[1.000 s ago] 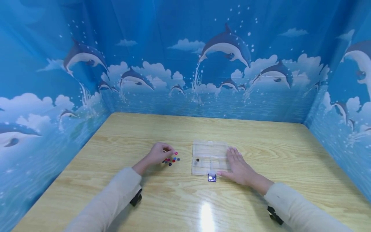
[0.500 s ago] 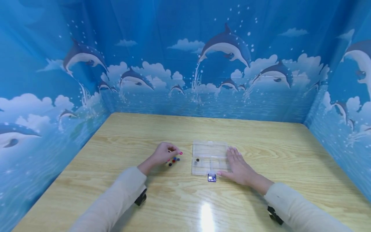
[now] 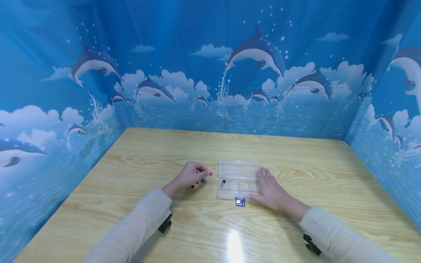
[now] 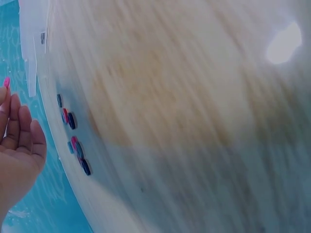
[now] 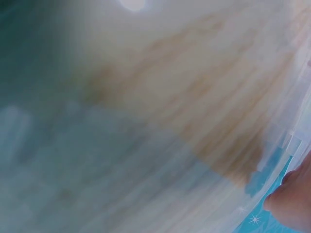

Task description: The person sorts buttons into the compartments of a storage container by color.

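Pink and round, a small button (image 3: 211,174) sat just left of the clear box (image 3: 231,191), about level with its hinge, pinched between the thumb and finger of the left hand (image 3: 189,174). That narrow sideways gap seemed to matter most: the button lay at the tip of the left hand, which pointed rightward at the box's left wall, and, being round, it had no long axis to line up. The box's tray ran lengthwise from left to right. Of the two hands, the left was plainly nearer to the button; the right hand (image 3: 272,191) lay at the box's right side, fingers straight and together, thumb spread apart by the front edge, holding nothing.

Farther left of the box, more buttons (image 4: 72,121), dark blue, light blue and red, lay on the wooden table (image 3: 279,233), some hidden by the left hand in the head view. Inside the box, a dark button (image 3: 224,181) rested toward the left end, near the hinge. The lid (image 3: 238,170) was folded back on the far side, and a blue tab (image 3: 240,201) stuck out at the front edge. Only the box's left wall seemed in the way.
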A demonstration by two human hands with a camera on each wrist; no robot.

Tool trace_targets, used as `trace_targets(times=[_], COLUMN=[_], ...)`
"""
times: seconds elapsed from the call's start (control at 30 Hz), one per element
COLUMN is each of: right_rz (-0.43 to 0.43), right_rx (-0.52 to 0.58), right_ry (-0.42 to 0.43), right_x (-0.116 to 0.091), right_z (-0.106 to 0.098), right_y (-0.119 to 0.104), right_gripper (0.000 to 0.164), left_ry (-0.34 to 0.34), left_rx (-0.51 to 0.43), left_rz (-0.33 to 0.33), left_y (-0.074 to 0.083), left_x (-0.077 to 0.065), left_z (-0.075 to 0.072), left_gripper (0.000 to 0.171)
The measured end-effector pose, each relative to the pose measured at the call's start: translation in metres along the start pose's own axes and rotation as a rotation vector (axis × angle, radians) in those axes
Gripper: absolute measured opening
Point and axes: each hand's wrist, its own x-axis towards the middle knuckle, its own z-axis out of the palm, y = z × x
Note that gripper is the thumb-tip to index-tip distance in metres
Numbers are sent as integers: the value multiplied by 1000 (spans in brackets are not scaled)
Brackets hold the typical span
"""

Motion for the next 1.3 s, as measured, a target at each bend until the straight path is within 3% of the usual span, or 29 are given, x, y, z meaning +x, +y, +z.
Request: trace_targets(times=[0.27,0.73,1.07,1.3], right_rz=[3,-6,3,4], right_rx=[-4,-9,-9,-9], right_ry=[0,9,8,11], right_x=[-1,0,0,1], right_z=[1,0,-1,1], right_y=[1,1,-1,0], right_gripper=[99,98,98,99], left_ry=[-29,-27,-68,-82], left_rx=[-70,-34,-27,-21], left_rz=[-39,21,2,23], left_y=[8,19,30,34], left_x=[3,10,13,14], left_z=[8,19,26,32], left_gripper=[13,11,11,10])
